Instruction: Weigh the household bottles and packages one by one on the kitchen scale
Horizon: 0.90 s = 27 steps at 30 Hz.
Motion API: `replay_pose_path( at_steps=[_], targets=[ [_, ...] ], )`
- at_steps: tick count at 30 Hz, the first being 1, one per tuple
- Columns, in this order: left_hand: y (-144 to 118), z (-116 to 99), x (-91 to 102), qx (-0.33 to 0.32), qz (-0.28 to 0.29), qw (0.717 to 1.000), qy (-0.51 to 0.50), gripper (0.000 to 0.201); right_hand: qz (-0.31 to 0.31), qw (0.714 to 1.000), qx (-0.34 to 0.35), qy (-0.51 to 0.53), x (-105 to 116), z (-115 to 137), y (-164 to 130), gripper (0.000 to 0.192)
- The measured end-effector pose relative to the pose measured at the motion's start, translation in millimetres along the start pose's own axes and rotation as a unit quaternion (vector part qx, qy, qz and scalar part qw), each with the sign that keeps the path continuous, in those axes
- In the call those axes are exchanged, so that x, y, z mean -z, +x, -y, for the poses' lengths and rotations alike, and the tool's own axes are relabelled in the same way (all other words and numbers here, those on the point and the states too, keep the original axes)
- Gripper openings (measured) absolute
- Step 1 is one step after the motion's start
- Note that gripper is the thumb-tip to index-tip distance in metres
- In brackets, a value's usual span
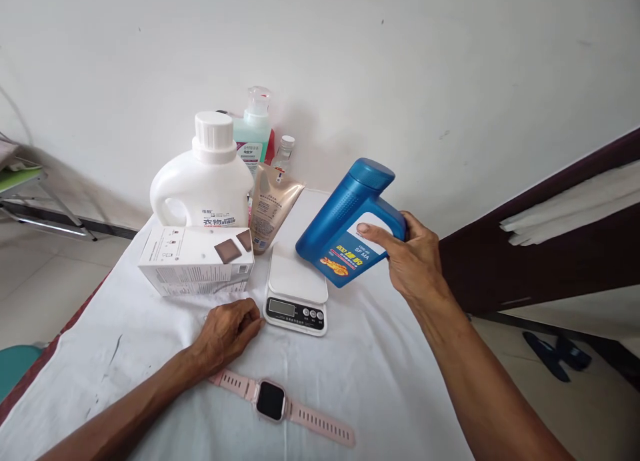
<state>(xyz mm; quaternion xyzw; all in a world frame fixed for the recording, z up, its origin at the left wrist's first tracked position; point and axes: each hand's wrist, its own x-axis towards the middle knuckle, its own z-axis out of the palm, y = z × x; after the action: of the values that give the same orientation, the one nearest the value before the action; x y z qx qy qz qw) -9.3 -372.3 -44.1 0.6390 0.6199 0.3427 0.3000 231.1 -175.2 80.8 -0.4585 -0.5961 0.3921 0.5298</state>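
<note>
**Blue bottle hanging over the scale**

A white cloth (380,374) is covering the table against a pale wall. My right hand (415,261) is gripping a blue plastic bottle with a handle (345,221), fingers wrapped shut around it, tilting it in the air at two o'clock of the white digital kitchen scale (296,294). My left hand (230,331) is resting loosely curled and empty at the scale's eight o'clock. I judge I am weighing items; next calls for lowering the bottle squarely onto the platform.
</note>
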Motion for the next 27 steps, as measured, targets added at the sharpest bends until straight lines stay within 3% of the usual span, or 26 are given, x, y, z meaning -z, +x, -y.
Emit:
replay_pose_path(
  at_steps=[10, 15, 17, 20, 23, 27],
  targets=[
    [-1.5, 2.1, 0.7, -0.001, 0.009, 1.000, 0.000, 0.023, 0.076, 0.993, 0.019, -0.086, -19.5, 0.0, -38.3, 0.044],
    [-1.6, 2.8, 0.9, -0.002, 0.009, 1.000, 0.001, 0.021, 0.094, 0.996, -0.003, -0.008, -14.3, -5.0, -45.2, 0.058],
    [-2.0, 3.5, 0.5, -0.007, 0.008, 1.000, -0.003, 0.019, 0.071, 0.995, -0.003, 0.074, -10.6, -17.2, -48.5, 0.063],
    [-2.1, 4.7, -0.1, -0.018, 0.003, 1.000, 0.000, 0.018, -0.024, 0.987, -0.041, 0.156, -5.4, -48.0, -58.3, 0.069],
    [-1.3, 4.7, 0.1, -0.021, 0.001, 1.000, 0.008, 0.017, -0.103, 0.979, -0.115, 0.131, -1.4, -86.6, -74.2, 0.072],
    [-0.8, 3.7, 1.6, -0.019, 0.003, 1.000, 0.017, 0.019, -0.116, 0.982, -0.126, 0.075, 2.3, -123.9, -93.0, 0.070]
  ],
)
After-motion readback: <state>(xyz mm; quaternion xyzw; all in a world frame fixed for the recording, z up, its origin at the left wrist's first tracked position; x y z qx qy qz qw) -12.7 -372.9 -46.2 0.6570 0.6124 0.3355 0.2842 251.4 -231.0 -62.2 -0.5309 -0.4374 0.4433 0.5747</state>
